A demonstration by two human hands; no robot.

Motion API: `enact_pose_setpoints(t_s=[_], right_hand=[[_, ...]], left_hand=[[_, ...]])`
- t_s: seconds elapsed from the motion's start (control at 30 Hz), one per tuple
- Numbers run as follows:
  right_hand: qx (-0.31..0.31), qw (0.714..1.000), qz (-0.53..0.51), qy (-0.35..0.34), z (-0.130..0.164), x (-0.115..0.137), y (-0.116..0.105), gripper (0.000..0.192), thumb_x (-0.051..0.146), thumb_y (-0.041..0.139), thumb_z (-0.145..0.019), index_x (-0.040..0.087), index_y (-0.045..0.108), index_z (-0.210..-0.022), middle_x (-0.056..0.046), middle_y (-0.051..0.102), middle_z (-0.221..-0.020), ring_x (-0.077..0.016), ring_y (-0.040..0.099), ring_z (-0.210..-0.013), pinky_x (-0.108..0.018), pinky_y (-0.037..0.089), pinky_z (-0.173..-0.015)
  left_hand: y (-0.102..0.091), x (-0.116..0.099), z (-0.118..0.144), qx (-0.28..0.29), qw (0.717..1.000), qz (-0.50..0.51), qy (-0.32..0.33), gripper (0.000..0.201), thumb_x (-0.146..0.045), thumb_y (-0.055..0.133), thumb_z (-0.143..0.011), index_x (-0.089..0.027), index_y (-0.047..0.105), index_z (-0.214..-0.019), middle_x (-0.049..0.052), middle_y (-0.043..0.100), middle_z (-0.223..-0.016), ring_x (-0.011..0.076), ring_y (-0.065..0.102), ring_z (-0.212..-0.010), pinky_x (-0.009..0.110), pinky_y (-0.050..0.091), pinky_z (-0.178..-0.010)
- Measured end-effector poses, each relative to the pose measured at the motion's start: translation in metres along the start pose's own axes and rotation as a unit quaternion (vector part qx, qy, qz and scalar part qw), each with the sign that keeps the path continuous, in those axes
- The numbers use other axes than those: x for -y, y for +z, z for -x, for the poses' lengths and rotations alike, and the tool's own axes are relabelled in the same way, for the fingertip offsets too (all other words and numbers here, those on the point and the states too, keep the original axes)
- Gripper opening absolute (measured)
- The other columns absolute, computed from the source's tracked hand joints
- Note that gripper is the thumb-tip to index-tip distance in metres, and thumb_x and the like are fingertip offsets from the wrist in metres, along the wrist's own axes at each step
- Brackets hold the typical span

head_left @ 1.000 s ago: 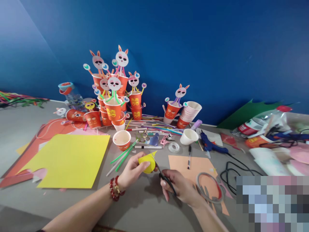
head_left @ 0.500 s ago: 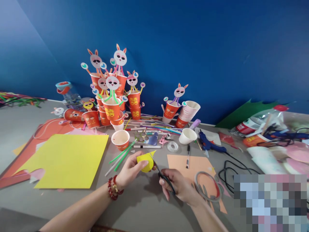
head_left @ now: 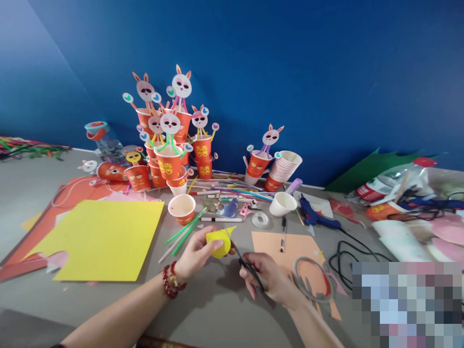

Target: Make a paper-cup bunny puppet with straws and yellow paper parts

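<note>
Behind hands: orange cups [head_left: 169,166] bearing gold 囍 (double happiness).

table [head_left: 217,309]: grey
left: yellow paper sheet [head_left: 101,239]
far: orange cups [head_left: 170,164]
right: glue gun [head_left: 315,217], orange card [head_left: 297,246]

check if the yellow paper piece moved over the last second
No. The yellow paper piece keeps its spot below the marker; only the camera shifted.

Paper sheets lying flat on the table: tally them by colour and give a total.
Yellow sheet: 1
Peach sheet: 1
Red sheet: 1
Total: 3
The left hand holds a small yellow piece, not counted; the right hand holds scissors.
</note>
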State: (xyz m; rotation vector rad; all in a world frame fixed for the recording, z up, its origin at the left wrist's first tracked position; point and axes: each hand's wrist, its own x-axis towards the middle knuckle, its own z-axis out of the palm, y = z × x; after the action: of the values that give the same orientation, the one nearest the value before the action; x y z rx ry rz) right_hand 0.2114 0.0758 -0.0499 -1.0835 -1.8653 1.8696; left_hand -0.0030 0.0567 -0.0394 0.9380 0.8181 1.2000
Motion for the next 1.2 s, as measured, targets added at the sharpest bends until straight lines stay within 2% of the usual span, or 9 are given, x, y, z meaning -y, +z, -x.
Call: enact_pose_setpoints(t_s=[0.23, 0.47, 0.9, 1.03, 1.2], right_hand=[[0.010, 1.000, 0.005, 0.007, -0.0002, -0.0026, 0.0005, 0.042, 0.057, 0.063, -0.083, 0.020, 0.049, -0.069, 0.004, 0.060, -0.049, -0.0090, 0.044, -0.044, -0.021, 0.026, -0.047], [0.017, 1.000, 0.013, 0.003, 0.0005, 0.0001, 0.0001, 0.044, 0.059, 0.062, -0.083, 0.020, 0.048, -0.069, 0.003, 0.059, -0.048, -0.0089, 0.043, -0.044, -0.021, 0.027, -0.046], [0.013, 1.000, 0.009, -0.002, 0.0004, -0.0016, -0.0011, 0.050, 0.067, 0.059, -0.082, 0.021, 0.046, -0.069, 0.005, 0.056, -0.045, -0.0086, 0.040, -0.042, -0.022, 0.025, -0.046], [0.012, 1.000, 0.020, 0.008, 0.0003, -0.0012, -0.0014, 0.051, 0.069, 0.059, -0.081, 0.021, 0.046, -0.068, 0.005, 0.056, -0.045, -0.0089, 0.040, -0.042, -0.022, 0.025, -0.047], [0.015, 1.000, 0.020, -0.001, -0.0001, -0.0023, -0.0011, 0.054, 0.073, 0.053, -0.082, 0.021, 0.046, -0.069, 0.004, 0.056, -0.046, -0.0092, 0.041, -0.043, -0.022, 0.025, -0.046]], left_hand=[[-0.0046, 0.0030, 0.0004, 0.033, 0.999, -0.032, 0.015, 0.024, -0.040, 0.065, -0.085, -0.016, 0.060, -0.081, 0.005, 0.073, -0.073, 0.0164, 0.064, -0.065, 0.026, 0.046, -0.063], [-0.0065, 0.0060, 0.0001, 0.038, 0.999, -0.034, 0.010, 0.024, -0.039, 0.065, -0.086, -0.017, 0.059, -0.081, 0.004, 0.071, -0.073, 0.0159, 0.062, -0.066, 0.025, 0.044, -0.062], [-0.0035, 0.0049, -0.0008, 0.004, 1.000, -0.028, 0.007, 0.026, -0.041, 0.068, -0.082, -0.016, 0.060, -0.078, 0.002, 0.068, -0.066, 0.0146, 0.061, -0.061, 0.024, 0.044, -0.060], [-0.0017, 0.0011, -0.0007, -0.019, 0.999, -0.029, 0.001, 0.031, -0.043, 0.074, -0.076, -0.016, 0.058, -0.073, 0.002, 0.068, -0.064, 0.0140, 0.059, -0.059, 0.023, 0.043, -0.057], [-0.0005, -0.0014, -0.0002, -0.013, 1.000, -0.025, 0.002, 0.030, -0.044, 0.072, -0.078, -0.016, 0.060, -0.075, 0.003, 0.070, -0.066, 0.0152, 0.062, -0.060, 0.024, 0.045, -0.059]])
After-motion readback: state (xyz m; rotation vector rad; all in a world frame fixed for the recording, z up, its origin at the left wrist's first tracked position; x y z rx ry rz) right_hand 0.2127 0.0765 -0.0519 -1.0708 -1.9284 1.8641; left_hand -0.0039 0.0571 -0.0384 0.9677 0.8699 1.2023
